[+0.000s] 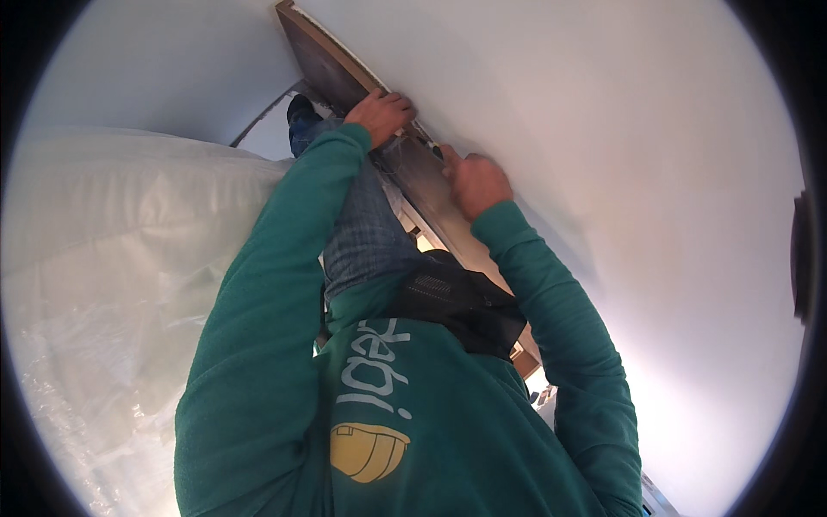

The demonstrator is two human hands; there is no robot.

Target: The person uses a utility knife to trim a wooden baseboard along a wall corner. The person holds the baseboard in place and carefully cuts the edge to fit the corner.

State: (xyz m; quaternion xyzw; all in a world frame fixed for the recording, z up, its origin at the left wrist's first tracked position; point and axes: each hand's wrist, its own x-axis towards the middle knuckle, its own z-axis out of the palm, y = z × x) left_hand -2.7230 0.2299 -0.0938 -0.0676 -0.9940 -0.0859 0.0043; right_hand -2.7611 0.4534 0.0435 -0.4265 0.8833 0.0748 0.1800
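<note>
A long brown wooden board (323, 62) runs along the white wall (620, 129), with a pale strip along its wall-side edge. My left hand (379, 115) is closed over that edge, fingers bent toward the wall and thumb on the board's near side. To its right, my right hand (479, 183) is closed around a slim tool (437, 152) with a dark handle. The tool's light tip points at the gap between board and wall, close to my left fingers. Its exact kind is too small to tell, and my right hand is slightly blurred.
Clear plastic sheeting (129, 258) covers a large pale bulk on my left. Below the board are my jeans-clad leg (366, 233) and dark shoe (301, 112). A black pouch (461, 302) hangs at my waist. A dark object (801, 258) is at the far right.
</note>
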